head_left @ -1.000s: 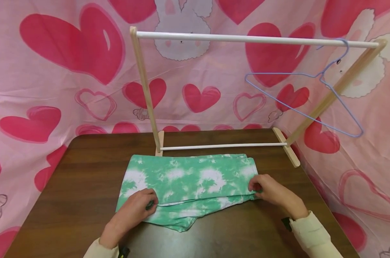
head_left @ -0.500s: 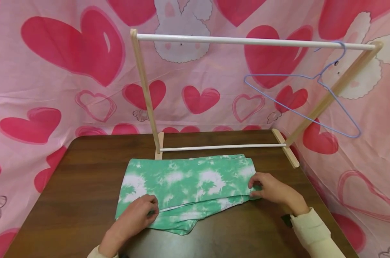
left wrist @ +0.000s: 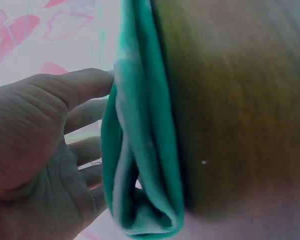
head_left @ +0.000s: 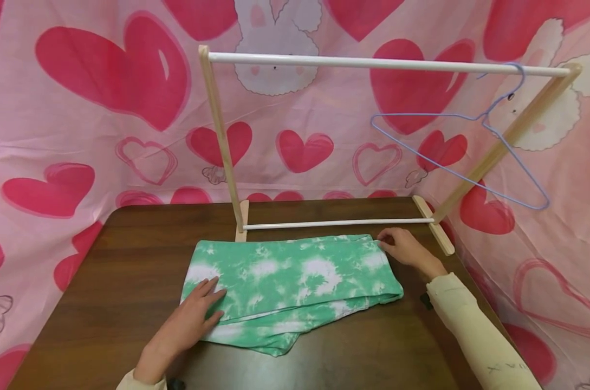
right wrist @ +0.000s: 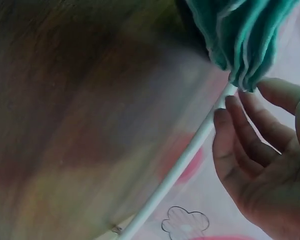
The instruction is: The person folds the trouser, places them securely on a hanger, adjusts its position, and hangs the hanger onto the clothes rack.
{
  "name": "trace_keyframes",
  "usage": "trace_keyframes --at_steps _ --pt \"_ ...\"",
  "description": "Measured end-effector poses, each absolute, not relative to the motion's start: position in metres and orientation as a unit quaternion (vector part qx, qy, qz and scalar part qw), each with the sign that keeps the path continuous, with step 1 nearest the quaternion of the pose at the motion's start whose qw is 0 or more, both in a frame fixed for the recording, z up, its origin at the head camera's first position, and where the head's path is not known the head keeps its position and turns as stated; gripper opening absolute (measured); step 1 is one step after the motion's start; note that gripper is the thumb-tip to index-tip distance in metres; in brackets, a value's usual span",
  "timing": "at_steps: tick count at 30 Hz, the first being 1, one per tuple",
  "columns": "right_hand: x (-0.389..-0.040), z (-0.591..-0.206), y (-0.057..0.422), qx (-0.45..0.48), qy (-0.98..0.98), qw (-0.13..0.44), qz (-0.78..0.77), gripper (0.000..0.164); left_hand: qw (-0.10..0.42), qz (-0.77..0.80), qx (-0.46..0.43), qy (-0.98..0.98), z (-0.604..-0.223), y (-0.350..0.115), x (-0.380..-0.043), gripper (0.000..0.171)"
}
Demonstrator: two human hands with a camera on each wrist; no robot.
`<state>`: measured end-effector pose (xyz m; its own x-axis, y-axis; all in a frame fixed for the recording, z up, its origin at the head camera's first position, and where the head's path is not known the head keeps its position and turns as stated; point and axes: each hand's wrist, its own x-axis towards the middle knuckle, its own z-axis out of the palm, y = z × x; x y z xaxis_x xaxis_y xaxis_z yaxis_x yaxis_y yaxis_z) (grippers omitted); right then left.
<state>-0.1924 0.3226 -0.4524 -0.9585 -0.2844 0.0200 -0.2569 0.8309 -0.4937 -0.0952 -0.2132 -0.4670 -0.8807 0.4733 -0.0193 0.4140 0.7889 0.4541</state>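
Observation:
A pair of green and white tie-dye pants, folded into a long flat shape, lies on the table with its layered lower edge toward me. My left hand rests on the left end of the pants with its fingers spread. In the left wrist view, the rounded folded edge stands beside the thumb and fingers. At the far right corner, my right hand pinches the fabric with its fingertips. The right wrist view shows several stacked layers ending between thumb and forefinger.
Behind the pants stands a wooden rack with a white top rail and a low white bar. A blue wire hanger hangs near the rail's right end. The brown table meets a pink heart-patterned cloth at the back and sides.
My left hand has opened from its curled hold on the near edge and slid left onto the pants. My right hand has moved from the near right corner up to the far right corner.

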Motion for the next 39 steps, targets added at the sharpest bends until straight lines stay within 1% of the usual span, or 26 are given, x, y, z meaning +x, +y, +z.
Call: trace_keyframes --at_steps 2,5,9,16,19,23,29,32,34,39 --pt "-0.196 -0.456 0.325 -0.131 0.957 0.019 -0.257 0.007 0.089 0.228 0.225 0.943 -0.469 -0.215 -0.097 0.045" --pt "-0.197 -0.457 0.327 -0.122 0.958 0.011 -0.259 0.004 0.106 0.236 0.216 0.941 -0.470 -0.214 -0.098 0.046" --pt "-0.196 -0.459 0.327 -0.111 0.958 0.006 -0.264 0.004 0.109 0.240 0.209 0.942 -0.470 -0.214 -0.099 0.047" --pt "-0.198 -0.462 0.332 -0.127 0.957 0.023 -0.258 0.006 0.113 0.244 0.206 0.941 -0.472 -0.213 -0.100 0.047" --pt "-0.199 -0.459 0.333 -0.129 0.959 0.018 -0.250 0.008 0.116 0.248 0.204 0.940 -0.473 -0.213 -0.100 0.047" --pt "-0.199 -0.453 0.333 -0.115 0.964 0.011 -0.240 0.008 0.123 0.257 0.201 0.937 -0.472 -0.211 -0.100 0.047" --pt "-0.201 -0.456 0.327 -0.085 0.972 0.040 -0.214 0.009 0.131 0.258 0.190 0.938 -0.472 -0.210 -0.101 0.047" --pt "-0.198 -0.456 0.322 -0.083 0.971 0.032 -0.221 0.009 0.135 0.256 0.188 0.939 -0.472 -0.210 -0.101 0.048" --pt "-0.194 -0.453 0.317 -0.108 0.966 0.018 -0.234 0.014 0.138 0.256 0.187 0.939 -0.472 -0.211 -0.100 0.048" --pt "-0.178 -0.434 0.299 -0.223 0.945 -0.006 -0.240 0.036 0.140 0.247 0.187 0.940 -0.472 -0.214 -0.099 0.047"
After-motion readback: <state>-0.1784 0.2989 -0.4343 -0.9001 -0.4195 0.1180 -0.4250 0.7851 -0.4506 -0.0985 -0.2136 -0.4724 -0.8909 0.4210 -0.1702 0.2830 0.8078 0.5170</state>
